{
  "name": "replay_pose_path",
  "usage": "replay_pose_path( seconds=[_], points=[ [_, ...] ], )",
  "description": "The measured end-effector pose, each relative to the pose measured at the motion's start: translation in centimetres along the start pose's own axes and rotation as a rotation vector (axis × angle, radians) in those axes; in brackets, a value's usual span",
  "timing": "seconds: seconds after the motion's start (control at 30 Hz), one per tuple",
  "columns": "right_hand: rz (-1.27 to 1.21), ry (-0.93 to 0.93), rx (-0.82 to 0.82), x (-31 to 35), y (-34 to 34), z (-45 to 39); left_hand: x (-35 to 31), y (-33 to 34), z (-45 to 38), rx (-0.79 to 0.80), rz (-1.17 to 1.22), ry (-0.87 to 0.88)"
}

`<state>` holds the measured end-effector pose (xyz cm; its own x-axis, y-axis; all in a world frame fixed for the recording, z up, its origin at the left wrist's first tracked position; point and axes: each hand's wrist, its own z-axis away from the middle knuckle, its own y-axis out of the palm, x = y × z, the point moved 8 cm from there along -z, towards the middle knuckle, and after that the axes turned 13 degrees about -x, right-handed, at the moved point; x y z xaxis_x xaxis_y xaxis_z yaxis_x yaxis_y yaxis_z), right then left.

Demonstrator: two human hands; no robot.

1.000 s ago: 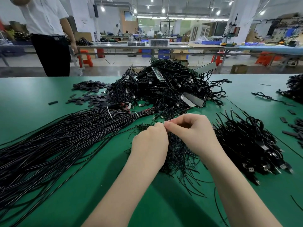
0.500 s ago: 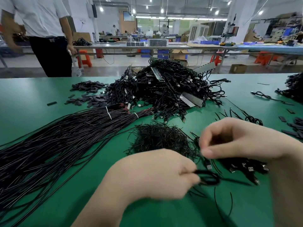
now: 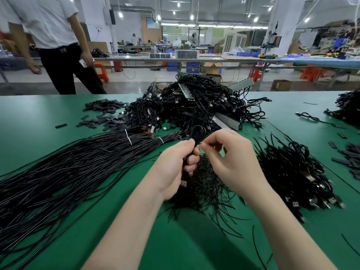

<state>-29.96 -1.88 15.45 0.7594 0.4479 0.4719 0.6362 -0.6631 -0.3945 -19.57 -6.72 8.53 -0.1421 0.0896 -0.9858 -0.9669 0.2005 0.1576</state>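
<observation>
head view, looking down over both forearms, which reach in from the bottom edge and meet above the middle of the green desk (image 3: pixel 175 240). the left hand (image 3: pixel 173 168) is held upright as a fist, thumb on top. its fingers (image 3: pixel 191 162) are curled round a folded black cable (image 3: pixel 194 143), whose loop stands up out of the fist and whose plug end hangs out below the palm. the right hand (image 3: pixel 233 162) comes in from the side, back of the hand toward the camera and wrist bent slightly. its thumb and forefinger (image 3: pixel 204 146) are pressed together in a pinch at the neck of the cable, just beside the left thumb, and the other fingers are loosely curled behind. whether a thin tie lies in that pinch is too small to tell.

the cable is held in the air, off the desk, right above a pile of short black ties (image 3: pixel 206 184). just right of that pile lies a heap of bundled usb cables (image 3: pixel 292 172). long black wires (image 3: pixel 68 168), banded in white, fan out to the left. farther back sits a big tangled mound of cables (image 3: pixel 194 106), with small flat black sleeves (image 3: pixel 105 106) to its left. a standing person (image 3: pixel 54 36) is beyond the far edge.
</observation>
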Motion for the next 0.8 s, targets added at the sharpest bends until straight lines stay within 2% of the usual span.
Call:
replay_pose_path(
  seconds=[0.1,0.27,0.37,0.47,0.57,0.7,0.8],
  points=[
    [-0.05,0.082,0.037,-0.4,-0.2,-0.3,-1.2,-0.4,0.0,-0.086,-0.208,0.192],
    [-0.231,0.384,0.021,-1.9,0.1,0.3,-3.7,-0.6,1.3,-0.24,-0.525,0.537],
    [-0.45,0.64,0.018,-3.0,0.9,1.2,-4.9,-0.5,2.0,-0.289,-0.577,0.679],
    [-0.753,0.942,0.091,-3.6,2.5,2.3,-5.2,-0.2,2.3,-0.277,-0.591,0.725],
    [-0.937,1.143,0.231,-3.3,3.6,3.0,-5.4,-0.4,2.3,-0.266,-0.602,0.747],
    [-0.944,1.234,0.285,-3.7,3.8,3.8,-5.4,0.1,2.5,-0.238,-0.7,0.783],
    [-0.944,1.187,0.257,-3.8,3.8,3.7,-5.3,0.2,2.7,-0.234,-0.686,0.776]
  ],
)
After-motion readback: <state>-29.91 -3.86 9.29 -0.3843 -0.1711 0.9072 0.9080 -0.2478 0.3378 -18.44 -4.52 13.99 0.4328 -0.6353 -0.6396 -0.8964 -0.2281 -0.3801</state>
